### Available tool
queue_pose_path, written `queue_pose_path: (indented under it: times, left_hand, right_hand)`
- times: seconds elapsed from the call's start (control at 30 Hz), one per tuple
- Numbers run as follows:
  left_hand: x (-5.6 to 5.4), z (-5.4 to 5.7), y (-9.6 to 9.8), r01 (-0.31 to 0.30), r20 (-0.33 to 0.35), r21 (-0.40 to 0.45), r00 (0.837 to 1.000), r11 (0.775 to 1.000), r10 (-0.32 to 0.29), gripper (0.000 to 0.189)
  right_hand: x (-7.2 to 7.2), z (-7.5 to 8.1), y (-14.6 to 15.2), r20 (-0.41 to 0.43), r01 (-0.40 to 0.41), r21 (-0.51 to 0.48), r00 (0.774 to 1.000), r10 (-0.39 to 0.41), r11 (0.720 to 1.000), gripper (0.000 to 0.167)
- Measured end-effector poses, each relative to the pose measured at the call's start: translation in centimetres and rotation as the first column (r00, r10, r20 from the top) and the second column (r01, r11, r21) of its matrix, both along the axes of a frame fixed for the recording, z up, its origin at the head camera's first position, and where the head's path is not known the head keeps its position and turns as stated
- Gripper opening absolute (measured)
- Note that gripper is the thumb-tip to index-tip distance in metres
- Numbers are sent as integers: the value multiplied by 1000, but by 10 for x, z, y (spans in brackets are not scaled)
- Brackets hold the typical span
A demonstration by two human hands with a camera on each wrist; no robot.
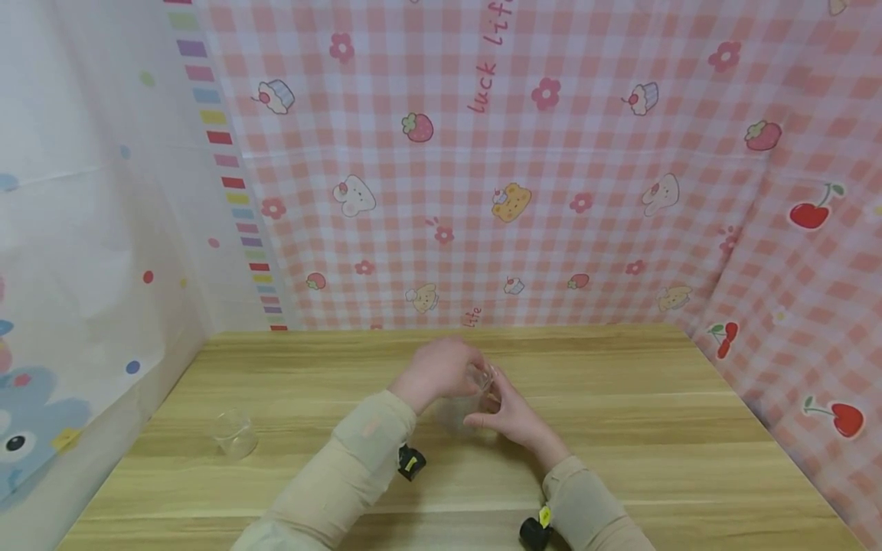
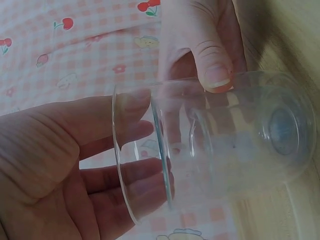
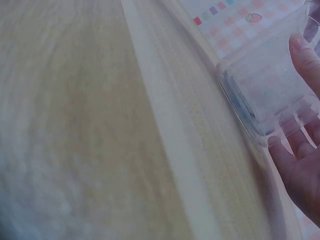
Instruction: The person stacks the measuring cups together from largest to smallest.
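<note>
Near the middle of the table, both hands hold clear cups that lie tipped on their side in the left wrist view. Two rims show there, one behind the other, as if one clear cup (image 2: 137,155) sits partly inside a second clear cup (image 2: 245,150). My left hand (image 1: 444,367) grips the rim end, thumb on one side and fingers on the other. Around the body nearer the base, my right hand (image 1: 513,413) holds the outer cup, its thumb (image 2: 215,65) pressing the wall. The right wrist view shows the cup's base (image 3: 242,102) just above the table.
Another clear cup (image 1: 236,435) stands on the left part of the wooden table (image 1: 654,428). A pink checked cloth (image 1: 482,252) hangs behind the table, and a white cloth (image 1: 103,229) hangs at the left. Each wrist carries a small black camera (image 1: 411,463).
</note>
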State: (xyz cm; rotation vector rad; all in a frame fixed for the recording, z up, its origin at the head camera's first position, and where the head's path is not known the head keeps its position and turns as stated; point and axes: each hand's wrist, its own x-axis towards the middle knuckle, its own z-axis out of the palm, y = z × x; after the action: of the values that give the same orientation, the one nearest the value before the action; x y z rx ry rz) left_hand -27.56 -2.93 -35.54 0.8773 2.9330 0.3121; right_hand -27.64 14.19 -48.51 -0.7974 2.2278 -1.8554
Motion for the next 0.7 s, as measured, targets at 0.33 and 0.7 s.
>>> queue_pose_path:
  times: [0.33,0.7]
  left_hand:
    - [-2,-8,-5,44,-58,51,997,998,-41,28]
    - [-1,-14,-9,108,-123,76,988,991,-98,32]
  right_hand:
    - [1,1,-1,10,9,8,1000,-9,1000,95]
    - [2,2,0,35,27,34,999,-28,999,96]
